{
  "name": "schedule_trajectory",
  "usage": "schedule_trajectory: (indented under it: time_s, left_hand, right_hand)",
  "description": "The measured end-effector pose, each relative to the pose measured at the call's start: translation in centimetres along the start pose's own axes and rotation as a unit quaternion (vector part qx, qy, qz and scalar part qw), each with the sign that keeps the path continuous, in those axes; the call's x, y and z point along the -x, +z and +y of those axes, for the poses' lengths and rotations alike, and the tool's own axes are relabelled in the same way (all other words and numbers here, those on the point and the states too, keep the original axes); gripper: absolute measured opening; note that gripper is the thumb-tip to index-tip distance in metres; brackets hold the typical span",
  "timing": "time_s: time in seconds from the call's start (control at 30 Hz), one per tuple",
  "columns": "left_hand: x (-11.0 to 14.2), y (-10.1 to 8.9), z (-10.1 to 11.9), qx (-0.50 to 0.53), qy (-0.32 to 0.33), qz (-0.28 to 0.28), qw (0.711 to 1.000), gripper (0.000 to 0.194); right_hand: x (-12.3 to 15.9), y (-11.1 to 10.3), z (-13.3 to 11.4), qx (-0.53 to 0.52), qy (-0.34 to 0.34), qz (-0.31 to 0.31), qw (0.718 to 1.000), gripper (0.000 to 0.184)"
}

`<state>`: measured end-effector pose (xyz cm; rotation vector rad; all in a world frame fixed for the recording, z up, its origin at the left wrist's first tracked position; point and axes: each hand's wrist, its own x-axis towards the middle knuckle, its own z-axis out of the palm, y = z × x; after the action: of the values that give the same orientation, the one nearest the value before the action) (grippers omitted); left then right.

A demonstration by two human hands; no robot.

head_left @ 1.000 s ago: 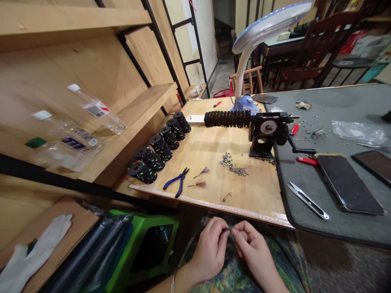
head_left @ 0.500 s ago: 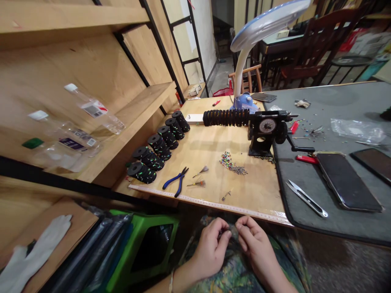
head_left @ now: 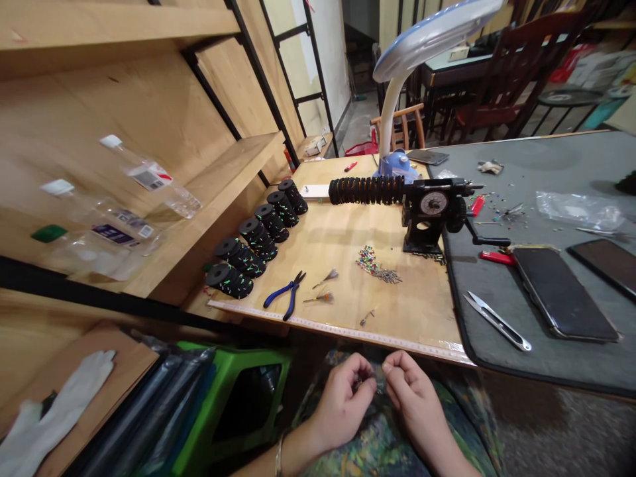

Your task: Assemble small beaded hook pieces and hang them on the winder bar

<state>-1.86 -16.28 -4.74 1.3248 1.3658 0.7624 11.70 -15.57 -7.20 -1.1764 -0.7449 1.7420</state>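
Head view, lower centre: left hand (head_left: pixel 342 405) curled, fingertips pinching a tiny dark wire-like item (head_left: pixel 365 382), too small to identify, above a multicoloured patterned cloth lap (head_left: pixel 377 444). Right hand (head_left: pixel 416 396) curled just beside it; whether it grips anything cannot be told. Frame centre: blue-handled steel pliers (head_left: pixel 285 295) and a heap of coloured beads (head_left: pixel 375 264) on a pale wooden board (head_left: pixel 422 318).

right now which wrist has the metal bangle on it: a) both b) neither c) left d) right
c, the bangle sits on the wrist of the left hand, while the wrist of the right hand shows bare
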Motion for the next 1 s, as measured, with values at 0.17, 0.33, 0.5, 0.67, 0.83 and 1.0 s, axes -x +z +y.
schedule_trajectory:
  time_s: [0.17,0.33,0.5,0.67,0.83,1.0]
  left_hand:
    - [-0.15,0.14,-0.36,0.046,-0.015,0.001,0.999,0.007]
    - [-0.33,0.14,0.19,0.105,-0.049,-0.011,0.993,0.007]
    - [-0.4,0.21,0.35,0.089,-0.046,-0.02,0.995,0.008]
    - [-0.47,0.39,-0.07,0.069,-0.05,-0.026,0.996,0.009]
    - [-0.44,0.46,-0.18,0.088,-0.05,-0.032,0.994,0.009]
    - [-0.36,0.21,0.28,0.123,-0.058,-0.046,0.99,0.008]
  right_hand:
    - [0.05,0.05,0.19,0.005,-0.008,0.005,1.0,0.041]
    - [0.13,0.03,0.27,0.004,-0.011,0.013,1.0,0.041]
    - [0.28,0.1,0.1,0.014,-0.015,0.015,1.0,0.042]
    - [0.24,0.22,0.13,0.015,-0.025,0.012,1.0,0.043]
    - [0.16,0.2,0.32,0.007,-0.025,0.01,1.0,0.043]
    - [0.13,0.26,0.07,0.009,-0.023,0.012,1.0,0.044]
